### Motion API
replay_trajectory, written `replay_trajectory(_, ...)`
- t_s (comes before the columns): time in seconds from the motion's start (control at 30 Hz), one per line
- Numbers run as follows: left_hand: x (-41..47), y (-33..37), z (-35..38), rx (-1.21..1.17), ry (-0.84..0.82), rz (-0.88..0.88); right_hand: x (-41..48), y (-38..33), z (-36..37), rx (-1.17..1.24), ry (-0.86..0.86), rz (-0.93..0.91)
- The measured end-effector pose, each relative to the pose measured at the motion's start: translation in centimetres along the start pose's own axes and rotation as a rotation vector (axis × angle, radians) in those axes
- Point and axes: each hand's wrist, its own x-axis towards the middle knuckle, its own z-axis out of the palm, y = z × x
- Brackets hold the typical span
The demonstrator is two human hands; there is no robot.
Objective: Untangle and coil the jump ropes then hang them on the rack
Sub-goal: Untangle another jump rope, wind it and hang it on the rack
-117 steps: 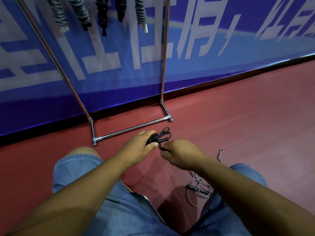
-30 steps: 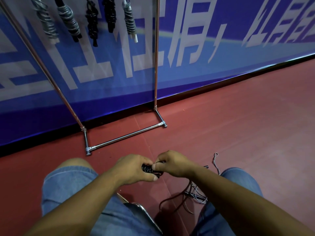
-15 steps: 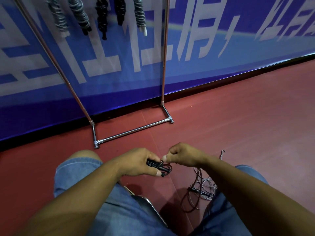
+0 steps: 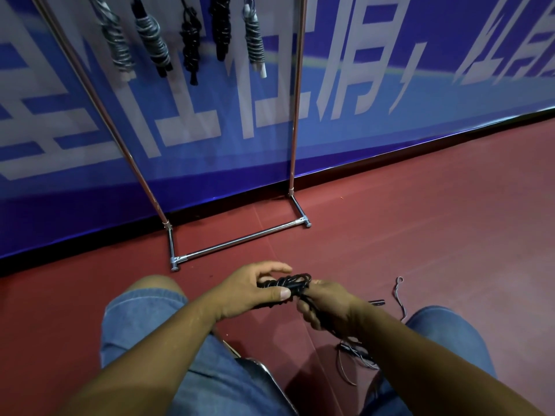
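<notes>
Now both hands hold the black rope bundle lying left-right.

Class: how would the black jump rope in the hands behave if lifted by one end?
Probably floppy: the black jump rope lies in soft loops. Likely light: the left hand holds it by thumb and fingers. Loose turns might unwind.

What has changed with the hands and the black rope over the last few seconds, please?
The right hand has dropped from beside the black rope bundle toward the person, gripping the trailing cord. The left hand still holds the bundle, thumb across it. The rack, its five hung ropes and the loose ropes on the floor are unchanged.
</notes>
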Motion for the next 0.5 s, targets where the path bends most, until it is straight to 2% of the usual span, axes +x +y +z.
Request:
replay_trajectory(0.17, -0.4, -0.6, -0.3, 0.019, 0.06, -0.009, 0.2, 0.3, 1.5, -0.148, 0.077, -0.043)
replay_trajectory(0.33, 1.0, -1.6, 0.3, 0.094, 0.264, 0.011, 0.4, -0.4, 2.2, -0.512, 0.274, -0.236)
replay_trajectory(0.5, 2.1, -2.6, 0.9, 0.132, 0.367, -0.007, 0.3, -1.3, 1.7, -0.772, 0.259, -0.302)
